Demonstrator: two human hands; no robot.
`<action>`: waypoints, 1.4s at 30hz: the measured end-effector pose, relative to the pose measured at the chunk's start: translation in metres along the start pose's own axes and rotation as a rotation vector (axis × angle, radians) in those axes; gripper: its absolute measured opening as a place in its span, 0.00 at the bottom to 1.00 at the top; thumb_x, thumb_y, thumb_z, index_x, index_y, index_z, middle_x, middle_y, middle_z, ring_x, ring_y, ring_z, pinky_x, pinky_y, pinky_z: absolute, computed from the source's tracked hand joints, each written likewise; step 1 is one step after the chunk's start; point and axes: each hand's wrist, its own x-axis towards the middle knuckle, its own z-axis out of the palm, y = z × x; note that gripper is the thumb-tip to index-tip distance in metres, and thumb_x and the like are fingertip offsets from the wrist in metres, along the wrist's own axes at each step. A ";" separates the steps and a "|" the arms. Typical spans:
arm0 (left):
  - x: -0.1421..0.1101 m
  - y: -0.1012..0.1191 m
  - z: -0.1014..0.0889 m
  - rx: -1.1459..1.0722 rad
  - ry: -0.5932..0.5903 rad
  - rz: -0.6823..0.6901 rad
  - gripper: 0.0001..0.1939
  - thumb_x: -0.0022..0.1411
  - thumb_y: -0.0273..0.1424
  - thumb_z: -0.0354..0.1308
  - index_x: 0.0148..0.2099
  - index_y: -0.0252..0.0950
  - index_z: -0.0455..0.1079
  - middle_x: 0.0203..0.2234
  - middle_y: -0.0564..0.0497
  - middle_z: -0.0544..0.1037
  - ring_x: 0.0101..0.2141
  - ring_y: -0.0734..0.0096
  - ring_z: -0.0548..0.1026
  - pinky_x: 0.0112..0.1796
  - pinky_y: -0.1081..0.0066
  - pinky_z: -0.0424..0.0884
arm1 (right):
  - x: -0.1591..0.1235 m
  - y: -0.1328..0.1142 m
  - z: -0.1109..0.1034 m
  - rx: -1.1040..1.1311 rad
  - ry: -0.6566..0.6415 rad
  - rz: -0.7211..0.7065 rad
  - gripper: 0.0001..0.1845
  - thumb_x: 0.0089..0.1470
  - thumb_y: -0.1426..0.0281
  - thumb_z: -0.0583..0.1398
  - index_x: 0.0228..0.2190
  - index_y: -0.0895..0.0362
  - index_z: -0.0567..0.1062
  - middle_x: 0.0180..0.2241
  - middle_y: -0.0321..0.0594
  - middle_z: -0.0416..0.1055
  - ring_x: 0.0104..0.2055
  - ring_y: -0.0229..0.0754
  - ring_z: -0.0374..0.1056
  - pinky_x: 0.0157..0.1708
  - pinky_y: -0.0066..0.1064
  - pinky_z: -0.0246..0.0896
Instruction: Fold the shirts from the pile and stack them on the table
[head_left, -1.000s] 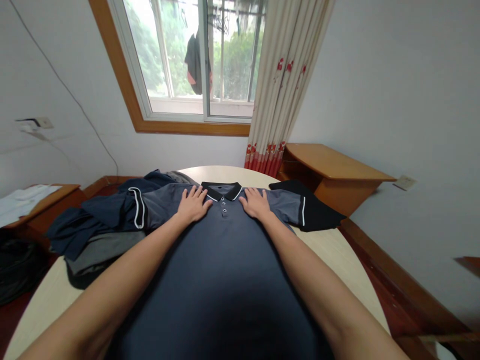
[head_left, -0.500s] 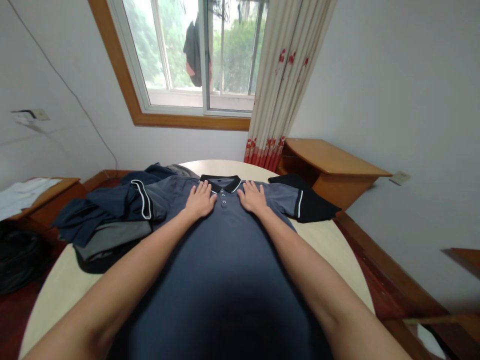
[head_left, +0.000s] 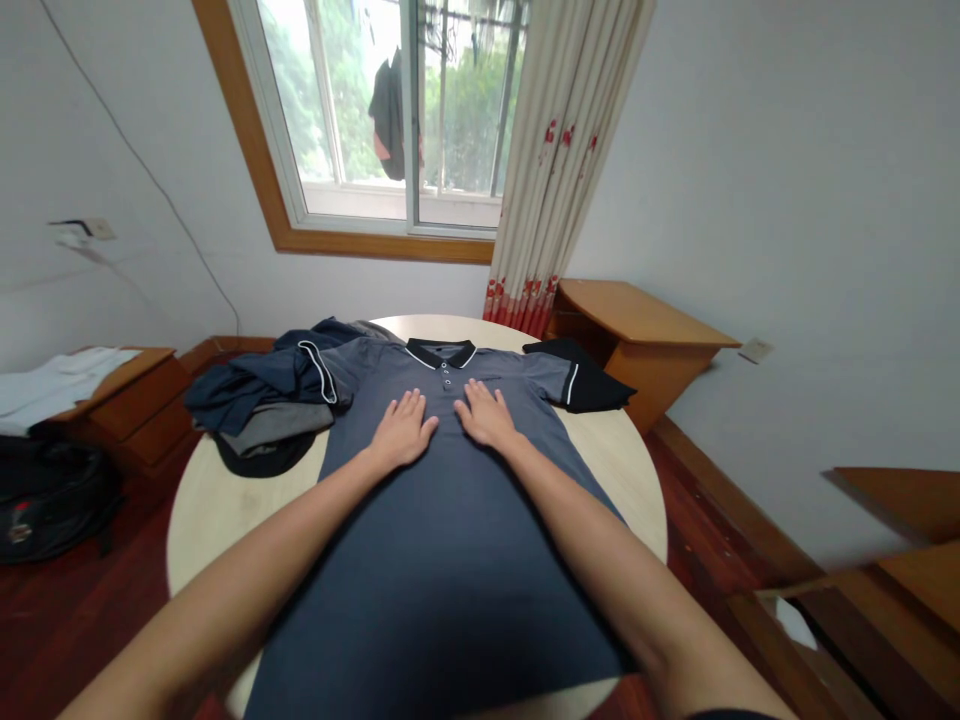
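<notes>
A dark grey-blue polo shirt (head_left: 442,540) lies spread front side up, its black, white-edged collar (head_left: 441,354) at the far end. Its short sleeves reach out to both sides, each with a black and white cuff. My left hand (head_left: 405,428) rests flat on the chest, left of the button placket, fingers stretched out. To the right, my right hand (head_left: 486,412) lies just as flat below the placket, fingers extended. Neither hand grips the cloth. The shirt's near hem shows by the table's front edge.
The round pale table (head_left: 225,510) bears a heap of dark clothes (head_left: 262,400) on the left and a folded black garment (head_left: 604,385) at the far right. A wooden desk (head_left: 637,320) stands behind. A black bag (head_left: 52,495) lies on the floor, left, by a wooden cabinet (head_left: 150,410).
Both hands have slid down from beside the collar to the chest, staying flat. The view has drawn back, so more of the table and the shirt's near hem show.
</notes>
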 end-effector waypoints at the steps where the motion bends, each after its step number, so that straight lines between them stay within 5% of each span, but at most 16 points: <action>1: -0.007 0.013 0.002 -0.009 -0.001 0.046 0.34 0.73 0.41 0.34 0.71 0.23 0.52 0.70 0.38 0.51 0.70 0.55 0.49 0.66 0.54 0.49 | -0.006 -0.012 0.004 0.011 -0.008 -0.064 0.32 0.69 0.59 0.41 0.68 0.62 0.55 0.71 0.48 0.45 0.73 0.45 0.40 0.70 0.47 0.32; 4: -0.029 0.024 0.008 -0.013 -0.007 0.094 0.34 0.73 0.42 0.36 0.71 0.26 0.53 0.70 0.39 0.52 0.70 0.57 0.49 0.66 0.54 0.49 | -0.028 -0.018 0.013 0.009 -0.026 -0.127 0.32 0.69 0.59 0.43 0.67 0.60 0.57 0.71 0.46 0.47 0.73 0.44 0.41 0.70 0.46 0.32; 11: -0.067 -0.038 -0.001 0.028 -0.015 -0.054 0.35 0.72 0.44 0.36 0.71 0.26 0.54 0.70 0.38 0.52 0.70 0.56 0.49 0.66 0.53 0.49 | -0.057 0.051 -0.007 -0.072 -0.002 0.139 0.31 0.69 0.61 0.44 0.67 0.63 0.57 0.70 0.51 0.47 0.73 0.47 0.42 0.69 0.49 0.34; 17: -0.065 0.022 0.000 -0.040 0.013 0.071 0.33 0.73 0.43 0.36 0.71 0.30 0.54 0.70 0.40 0.53 0.70 0.57 0.50 0.66 0.54 0.49 | -0.055 -0.017 0.004 0.010 0.030 -0.059 0.31 0.69 0.60 0.44 0.66 0.62 0.59 0.70 0.50 0.50 0.72 0.46 0.44 0.69 0.47 0.35; 20: -0.072 0.034 0.004 -0.036 0.006 0.080 0.33 0.73 0.43 0.36 0.71 0.29 0.55 0.70 0.40 0.54 0.69 0.58 0.51 0.66 0.54 0.49 | -0.063 -0.030 0.014 0.039 0.021 -0.104 0.31 0.69 0.60 0.45 0.66 0.63 0.60 0.69 0.49 0.52 0.72 0.46 0.45 0.69 0.47 0.36; 28: -0.106 -0.030 0.001 0.016 0.042 -0.058 0.33 0.72 0.44 0.37 0.70 0.29 0.58 0.69 0.42 0.57 0.69 0.59 0.53 0.66 0.55 0.51 | -0.095 0.058 -0.001 -0.024 0.096 0.101 0.29 0.69 0.62 0.45 0.64 0.62 0.63 0.68 0.47 0.56 0.71 0.46 0.48 0.69 0.44 0.39; 33: -0.116 -0.047 0.000 0.031 0.049 -0.075 0.34 0.72 0.44 0.38 0.70 0.29 0.57 0.69 0.41 0.57 0.69 0.58 0.52 0.66 0.55 0.51 | -0.113 0.094 -0.010 -0.076 0.108 0.195 0.29 0.68 0.63 0.44 0.64 0.62 0.63 0.68 0.49 0.56 0.71 0.47 0.49 0.68 0.46 0.40; 37: -0.117 -0.027 -0.008 0.026 0.021 -0.070 0.34 0.72 0.44 0.37 0.70 0.26 0.56 0.69 0.40 0.55 0.69 0.55 0.51 0.66 0.52 0.51 | -0.114 0.077 -0.014 -0.104 0.134 0.154 0.29 0.68 0.64 0.45 0.63 0.63 0.64 0.67 0.50 0.56 0.71 0.48 0.49 0.69 0.47 0.37; 42: -0.120 0.038 -0.006 -0.043 0.044 0.126 0.33 0.73 0.45 0.36 0.71 0.31 0.56 0.70 0.43 0.54 0.69 0.59 0.51 0.67 0.53 0.50 | -0.093 0.006 -0.012 -0.030 0.119 -0.058 0.29 0.68 0.62 0.46 0.64 0.60 0.63 0.68 0.48 0.56 0.71 0.45 0.48 0.70 0.45 0.34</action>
